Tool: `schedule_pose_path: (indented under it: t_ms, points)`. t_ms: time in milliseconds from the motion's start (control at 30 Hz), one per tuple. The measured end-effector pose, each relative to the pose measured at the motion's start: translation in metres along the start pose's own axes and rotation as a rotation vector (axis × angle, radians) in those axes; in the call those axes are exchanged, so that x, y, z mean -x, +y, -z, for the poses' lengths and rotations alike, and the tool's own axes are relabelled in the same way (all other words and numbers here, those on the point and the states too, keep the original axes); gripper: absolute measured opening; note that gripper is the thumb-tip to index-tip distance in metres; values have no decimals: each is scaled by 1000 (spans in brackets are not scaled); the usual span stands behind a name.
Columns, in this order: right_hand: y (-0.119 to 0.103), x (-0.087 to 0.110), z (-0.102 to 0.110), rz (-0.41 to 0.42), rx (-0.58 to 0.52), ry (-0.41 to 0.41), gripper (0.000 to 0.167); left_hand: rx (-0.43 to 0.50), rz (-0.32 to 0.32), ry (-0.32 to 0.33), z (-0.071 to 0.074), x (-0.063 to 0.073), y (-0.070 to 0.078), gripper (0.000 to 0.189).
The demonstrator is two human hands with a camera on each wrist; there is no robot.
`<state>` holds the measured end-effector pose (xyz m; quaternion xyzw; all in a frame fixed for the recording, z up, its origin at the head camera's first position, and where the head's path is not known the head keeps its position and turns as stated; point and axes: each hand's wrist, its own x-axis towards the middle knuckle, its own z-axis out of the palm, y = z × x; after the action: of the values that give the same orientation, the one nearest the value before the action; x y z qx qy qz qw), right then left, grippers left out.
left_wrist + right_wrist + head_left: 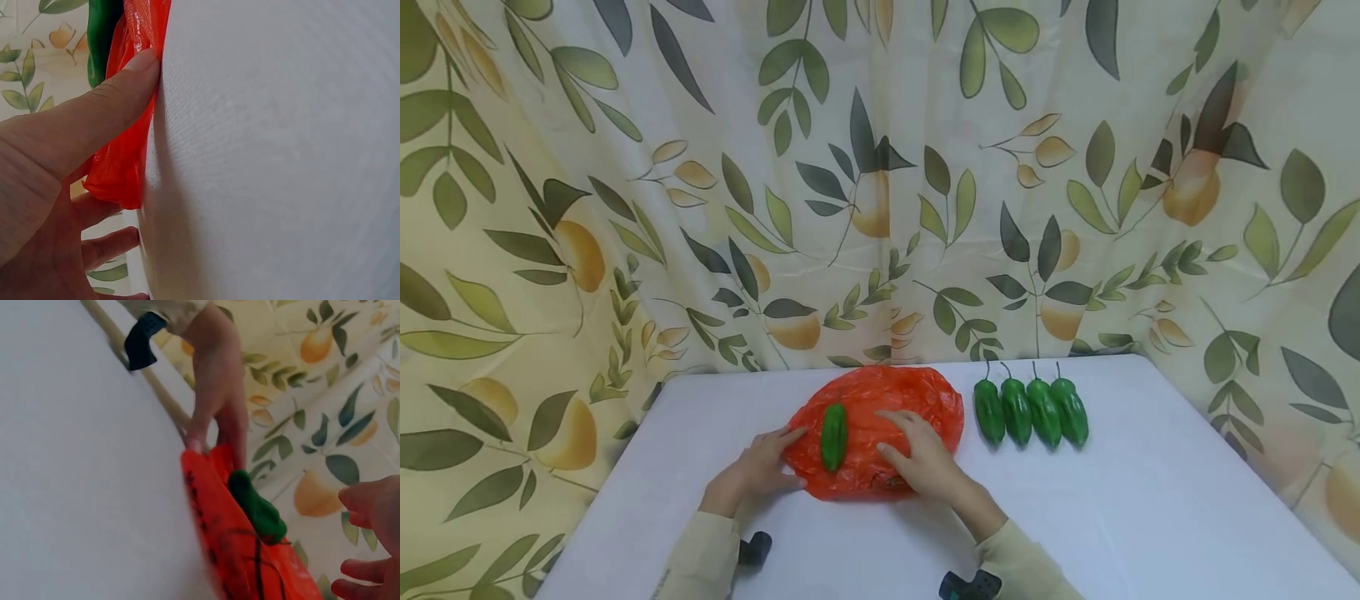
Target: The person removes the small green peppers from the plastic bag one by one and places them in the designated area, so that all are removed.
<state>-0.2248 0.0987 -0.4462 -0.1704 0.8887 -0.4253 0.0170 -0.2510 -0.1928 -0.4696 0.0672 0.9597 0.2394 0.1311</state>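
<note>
A red plastic bag [868, 450] lies flat on the white table, and a green pepper [833, 437] rests on its left part. My left hand [762, 467] is at the bag's left end, thumb and fingers spread apart. In the left wrist view the thumb of that left hand [94, 119] touches the edge of the red bag [125, 162]. My right hand [925, 458] is over the bag's right part, its fingers apart and holding nothing. The right wrist view shows the pepper [256, 509] on the bag between both hands.
Several green peppers [1030, 408] with stems pointing away stand in a row on the table [1120, 517], right of the bag. A leaf-and-fruit patterned curtain [880, 208] hangs along the back and sides of the table.
</note>
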Motion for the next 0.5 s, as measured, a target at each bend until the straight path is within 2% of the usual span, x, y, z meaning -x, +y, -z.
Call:
schedule_pose_path:
  t_ms: [200,500]
  points:
    - [-10,-6,-14,75,-33,-86,51,10,2,2,0,1,-2,86]
    - [-14,-19,-35,53,-37,-130,52,5,-18,-4,0,1,0,84]
